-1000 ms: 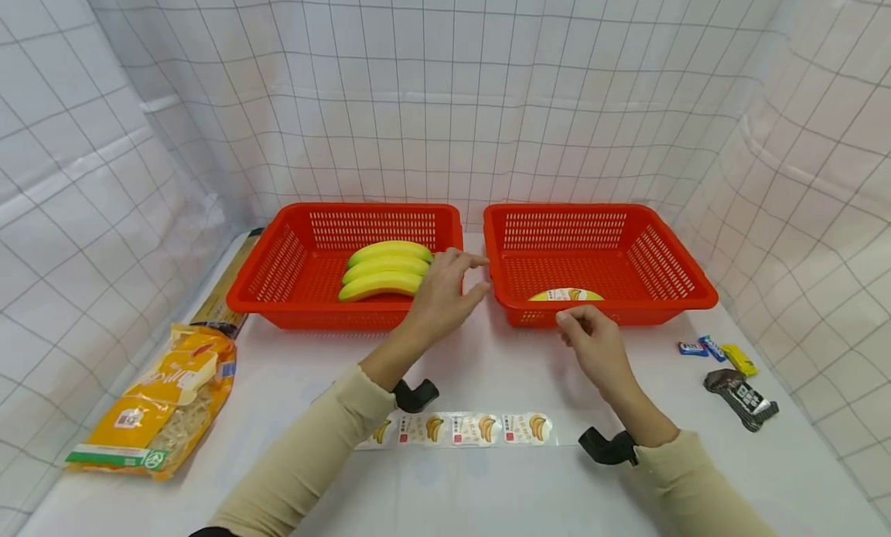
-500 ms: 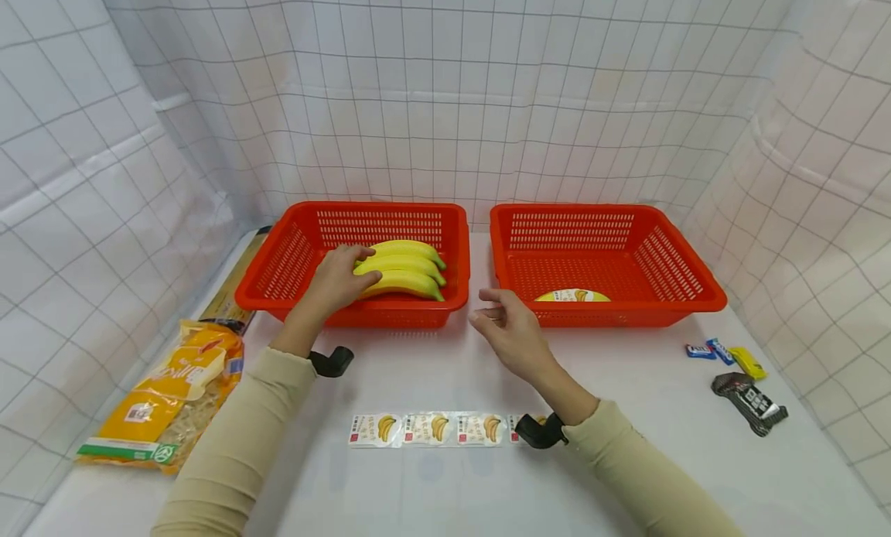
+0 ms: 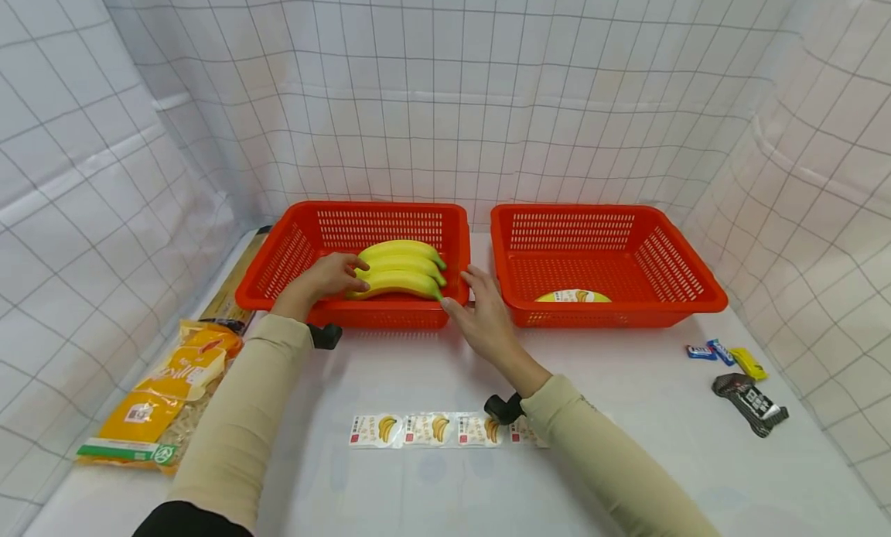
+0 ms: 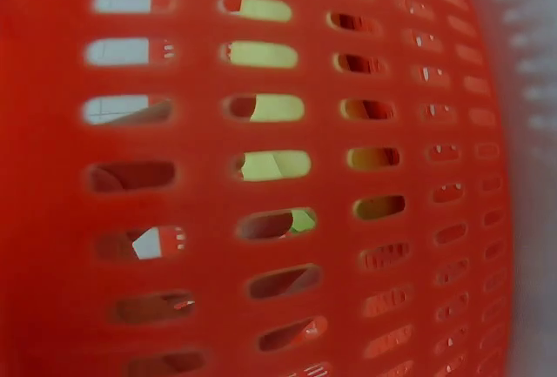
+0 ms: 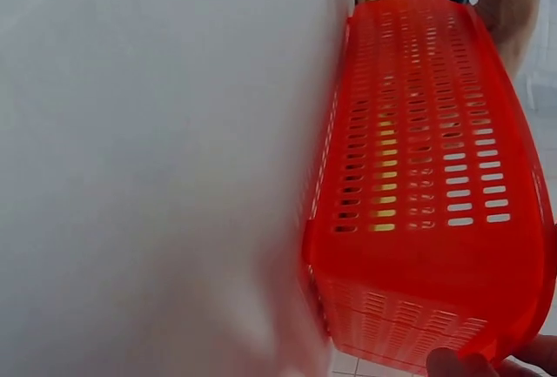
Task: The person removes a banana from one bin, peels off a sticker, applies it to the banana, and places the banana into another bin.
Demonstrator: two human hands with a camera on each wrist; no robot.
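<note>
Three yellow bananas lie side by side in the left red basket, stems toward the right. Over the basket's front rim reaches my left hand; its fingertips are at the left ends of the front and middle bananas, and I cannot tell whether they press on them. My right hand is at the basket's front right corner, thumb beside the front banana's stem and fingers spread along the rim. In the right wrist view, fingertips show at that corner. The left wrist view is filled by the basket's slotted wall.
A second red basket on the right holds a labelled banana. A strip of banana stickers lies in front. Left is an orange food bag; right are small wrapped candies and a dark wrapped bar.
My left hand has moved from right of the bananas to their left ends and lowered. My right hand has gone left from the right basket to the left basket's corner. The bananas stay in place.
</note>
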